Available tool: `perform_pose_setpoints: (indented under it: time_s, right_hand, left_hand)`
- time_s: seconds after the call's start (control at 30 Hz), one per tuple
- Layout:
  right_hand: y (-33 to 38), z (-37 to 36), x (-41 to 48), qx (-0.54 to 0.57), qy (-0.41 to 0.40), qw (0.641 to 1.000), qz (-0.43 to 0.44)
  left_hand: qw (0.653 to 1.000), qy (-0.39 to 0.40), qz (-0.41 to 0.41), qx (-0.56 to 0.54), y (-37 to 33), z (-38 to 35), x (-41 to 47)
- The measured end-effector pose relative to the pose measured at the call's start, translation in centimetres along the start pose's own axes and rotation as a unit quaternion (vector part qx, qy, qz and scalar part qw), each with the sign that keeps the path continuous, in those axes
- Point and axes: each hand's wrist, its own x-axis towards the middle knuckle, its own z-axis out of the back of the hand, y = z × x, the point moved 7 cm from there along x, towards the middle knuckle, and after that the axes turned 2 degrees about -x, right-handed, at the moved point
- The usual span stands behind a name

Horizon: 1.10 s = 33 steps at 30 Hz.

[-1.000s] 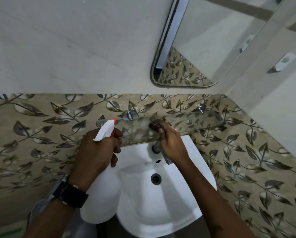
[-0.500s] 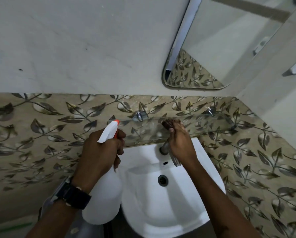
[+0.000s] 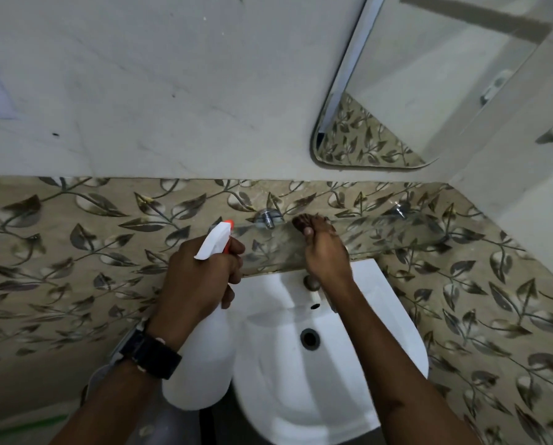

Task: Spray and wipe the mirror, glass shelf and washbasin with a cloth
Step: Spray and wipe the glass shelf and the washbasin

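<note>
- Head view: left hand (image 3: 198, 277) has its fingers (image 3: 235, 252) wrapped round the neck of a white spray bottle (image 3: 201, 358), nozzle (image 3: 214, 239) with its orange tip aimed up and away toward the wall.
- Head view: right hand (image 3: 328, 255) reaches forward over the glass shelf (image 3: 397, 232); its fingers (image 3: 313, 224) are curled onto a small dark wad at their tips, which looks like the cloth (image 3: 302, 220), though it is too small and dark to be certain.
- That wad presses on the shelf just right of a chrome bracket (image 3: 268, 218); a second bracket (image 3: 400, 210) sits well off to the right of the fingers.
- Washbasin (image 3: 349, 364) lies below both hands, with the tap (image 3: 312, 282) partly hidden under the right wrist and the drain (image 3: 310, 338) nearer the person.
- Mirror (image 3: 429, 75) hangs above and to the right of the right fingers, apart from them.
- A dark watch (image 3: 153, 353) is on the left wrist.
- Step in hand, as I judge it: wiping the glass shelf, at its left-middle part, with the bottle held ready.
- Next move likely calls for dragging the cloth sideways along the shelf toward the right bracket, keeping pressure light since the glass is only carried on the two brackets, then going down to the basin.
- Whether the mirror has been done cannot be told.
</note>
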Motion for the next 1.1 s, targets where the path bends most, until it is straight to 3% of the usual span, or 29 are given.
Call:
perform_pose_setpoints:
  time_s: [0.17, 0.23, 0.37, 0.5, 0.6, 0.77, 0.93, 1.03, 1.1]
  right_hand:
    - [4.4, -2.4, -3.6, 0.008, 0.042, 0.991, 0.129]
    - [2.6, -2.2, -4.3, 0.020, 0.029, 0.993, 0.113]
    - [1.1, -1.4, -1.5, -0.002, -0.007, 1.000, -0.001]
    - [6.7, -3.6, -3.9, -0.015, 0.000, 0.996, 0.087]
    - [6.7, -4.1, -7.7, 0.016, -0.018, 0.985, 0.168]
    - [5.7, -3.0, -3.1, 0.010, 0.011, 0.999, 0.034]
    - [9.9, -5.0, -6.4, 0.006, 0.060, 0.982, 0.181]
    - [7.8, -3.9, -6.0, 0.038, 0.047, 0.986, 0.157]
    - [7.1, -3.7, -4.6, 0.004, 0.029, 0.994, 0.106]
  left_hand:
    - [1.000, -0.018, -0.005, 0.007, 0.4, 1.1, 0.5]
    - [1.000, -0.020, -0.002, -0.003, 0.6, 1.9, 0.6]
    - [1.000, -0.028, 0.006, 0.005, 0.9, 3.0, 0.3]
    - [0.999, -0.037, 0.005, -0.002, 1.4, 3.3, 0.0]
    - [0.998, -0.056, -0.011, 0.004, 1.2, 4.1, -0.3]
    - [0.998, -0.061, -0.013, 0.010, 1.1, 5.1, -0.5]
    - [0.997, -0.067, -0.013, 0.032, 1.4, 5.0, -0.1]
    - [0.997, -0.065, -0.010, 0.034, 1.6, 5.3, -0.1]
    - [0.997, -0.065, -0.008, 0.035, 1.9, 5.3, -0.3]
